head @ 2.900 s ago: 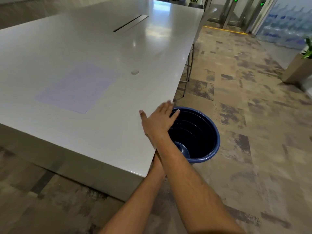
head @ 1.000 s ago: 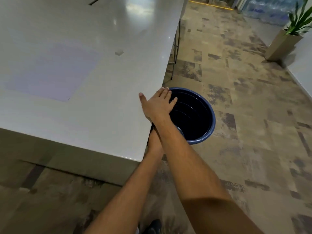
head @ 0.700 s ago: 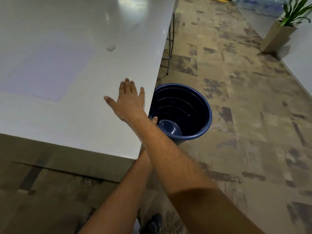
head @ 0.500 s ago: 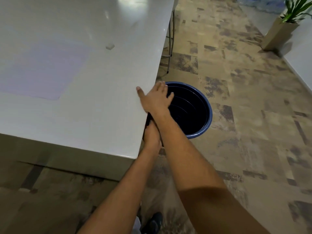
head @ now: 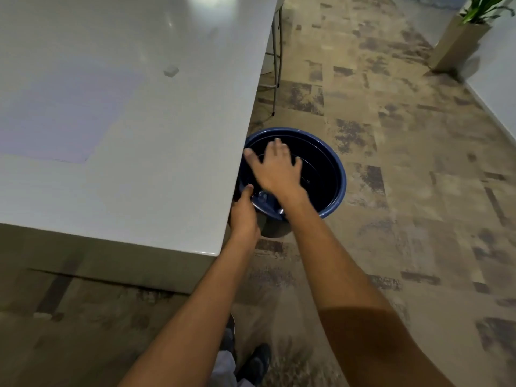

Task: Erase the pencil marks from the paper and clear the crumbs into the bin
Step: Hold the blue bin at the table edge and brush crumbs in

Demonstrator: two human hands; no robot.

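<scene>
A pale sheet of paper point(head: 64, 118) lies flat on the grey table point(head: 156, 169) at the left. A small white eraser point(head: 171, 71) sits beyond the sheet's far right corner. The dark blue bin point(head: 332, 174) is held up against the table's right edge. My left hand point(head: 243, 216) grips the bin's near rim, thumb over the lip. My right hand point(head: 275, 169) hovers over the bin's mouth, past the table edge, fingers spread and holding nothing. No crumbs are visible at this distance.
Metal chair legs point(head: 275, 65) stand beyond the bin beside the table. A potted plant point(head: 460, 37) in a tall tan planter stands at the far right by a white wall. Patterned floor stretches to the right. My shoes point(head: 254, 364) show at the bottom.
My right hand swept from the tabletop across the edge and is now over the bin's mouth. My left hand stayed on the bin's rim under the table edge.
</scene>
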